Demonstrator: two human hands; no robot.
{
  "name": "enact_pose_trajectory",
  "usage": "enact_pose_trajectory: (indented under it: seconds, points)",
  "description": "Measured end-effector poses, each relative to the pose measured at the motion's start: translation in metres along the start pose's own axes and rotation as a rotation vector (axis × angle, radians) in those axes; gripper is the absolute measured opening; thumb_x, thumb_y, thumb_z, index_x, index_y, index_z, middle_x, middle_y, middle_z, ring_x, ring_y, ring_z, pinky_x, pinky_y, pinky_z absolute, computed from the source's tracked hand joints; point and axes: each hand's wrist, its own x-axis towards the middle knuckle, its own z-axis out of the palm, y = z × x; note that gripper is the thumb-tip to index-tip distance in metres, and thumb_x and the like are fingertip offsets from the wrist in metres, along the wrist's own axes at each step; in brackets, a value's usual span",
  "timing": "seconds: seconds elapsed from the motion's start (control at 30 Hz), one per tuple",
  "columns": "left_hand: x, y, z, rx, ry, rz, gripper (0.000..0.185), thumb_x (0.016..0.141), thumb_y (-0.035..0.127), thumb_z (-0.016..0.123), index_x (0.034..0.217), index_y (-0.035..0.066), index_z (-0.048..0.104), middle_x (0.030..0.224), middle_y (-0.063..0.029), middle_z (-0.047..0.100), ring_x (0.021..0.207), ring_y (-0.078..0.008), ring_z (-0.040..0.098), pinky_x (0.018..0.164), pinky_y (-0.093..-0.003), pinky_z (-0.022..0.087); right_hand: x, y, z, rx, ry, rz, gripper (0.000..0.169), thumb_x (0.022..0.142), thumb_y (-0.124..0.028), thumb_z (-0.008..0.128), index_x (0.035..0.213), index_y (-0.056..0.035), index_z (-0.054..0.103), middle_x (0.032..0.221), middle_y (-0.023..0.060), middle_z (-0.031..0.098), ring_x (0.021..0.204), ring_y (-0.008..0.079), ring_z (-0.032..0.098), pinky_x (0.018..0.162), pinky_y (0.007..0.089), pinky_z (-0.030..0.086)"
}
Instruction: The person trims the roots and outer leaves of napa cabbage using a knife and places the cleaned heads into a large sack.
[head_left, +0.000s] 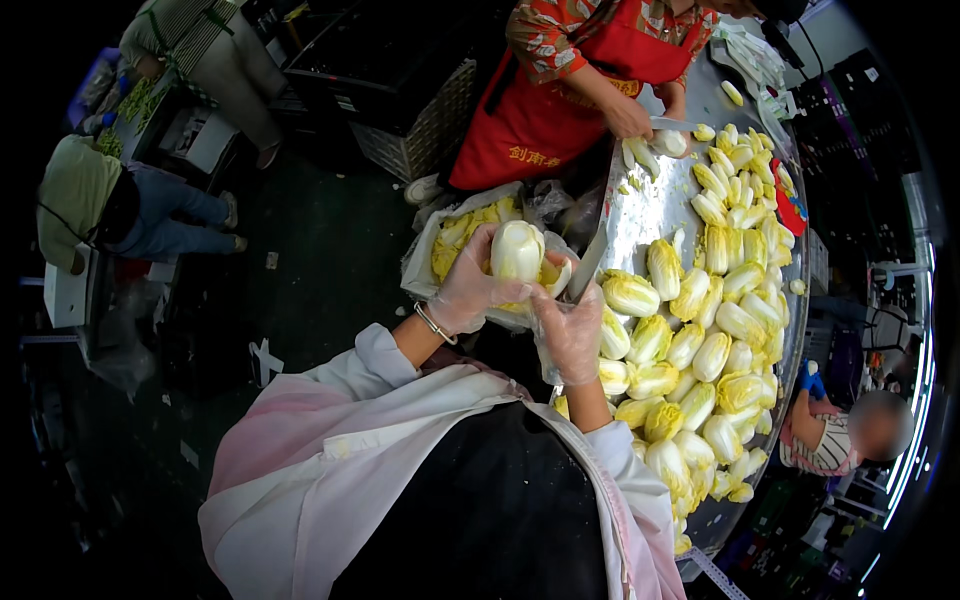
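A small napa cabbage (517, 251) stands with its pale base up in my left hand (469, 281), which wears a clear plastic glove. My right hand (568, 330), gloved the same way, grips a knife whose blade (590, 259) points away from me. Its handle is hidden in my palm. Beside the cabbage, at the fingers of my right hand, is a loose yellow-white leaf (556, 276). Both hands are close together over a lined bin (414, 274) of yellow trimmed leaves (450, 244).
Many napa cabbages (711, 357) cover the metal table (626, 214) at my right. Across its corner, a co-worker in a red apron (525, 127) holds a knife (675, 124) and a cabbage (669, 142). A woven crate (416, 124) stands behind the bin. Other people work farther off.
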Motion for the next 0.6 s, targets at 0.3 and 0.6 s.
enact_pose_trajectory:
  seconds: [0.3, 0.6]
  points:
    - [0.002, 0.009, 0.005, -0.215, -0.089, -0.092, 0.072, 0.08, 0.03, 0.086, 0.137, 0.004, 0.05, 0.126, -0.0047, 0.06, 0.118, -0.0163, 0.058, 0.105, -0.0334, 0.046, 0.01, 0.006, -0.001, 0.294, -0.088, 0.201, 0.042, 0.091, -0.01, 0.073, 0.128, 0.0047, 0.061, 0.113, 0.0119, 0.07, 0.1, 0.0165, 0.064, 0.09, 0.032, 0.053]
    - [-0.001, 0.002, -0.004, -0.061, 0.008, -0.06, 0.065, 0.082, 0.011, 0.084, 0.137, 0.004, 0.051, 0.123, -0.0057, 0.063, 0.111, -0.0152, 0.063, 0.098, -0.0315, 0.052, 0.015, 0.001, 0.001, -0.114, 0.001, -0.004, 0.03, 0.085, -0.009, 0.072, 0.114, 0.0004, 0.067, 0.096, 0.0133, 0.072, 0.089, 0.0209, 0.068, 0.083, 0.035, 0.053]
